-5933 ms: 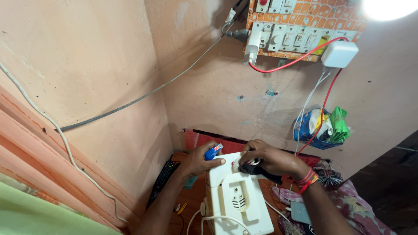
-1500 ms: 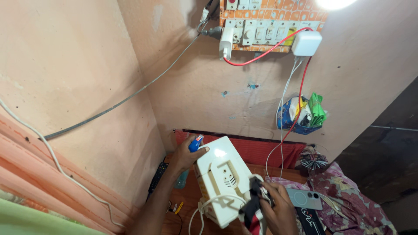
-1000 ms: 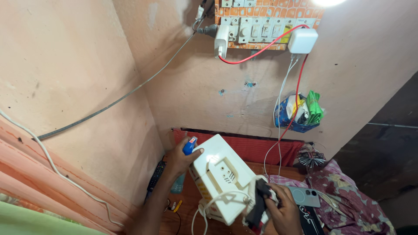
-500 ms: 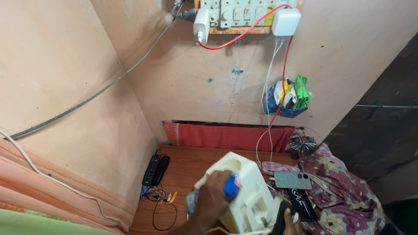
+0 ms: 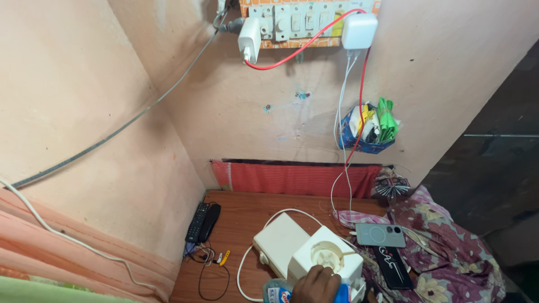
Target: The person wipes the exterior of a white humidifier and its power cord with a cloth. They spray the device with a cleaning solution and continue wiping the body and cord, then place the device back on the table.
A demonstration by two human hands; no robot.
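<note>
A cream-white boxy appliance (image 5: 281, 244) rests on the wooden table (image 5: 241, 210), its round socket facing up and its white cord (image 5: 242, 268) looped beside it. At the bottom edge my left hand (image 5: 317, 283) lies against the appliance's near side, closed over a clear spray bottle (image 5: 278, 293) with a blue-and-white label. Only the knuckles and part of the bottle show. My right hand is out of the picture.
Two black remotes (image 5: 202, 221) lie by the left wall above small cables. A grey phone (image 5: 380, 235) and a dark flat item (image 5: 393, 261) rest on floral cloth (image 5: 449, 247). On the wall are a switchboard (image 5: 297, 19) with chargers, a red cable and a hanging bag (image 5: 368, 126).
The appliance has been lowered from a tilted hold onto the table and turned. My left hand with the bottle dropped to the bottom edge; my right hand and its dark cloth left the view.
</note>
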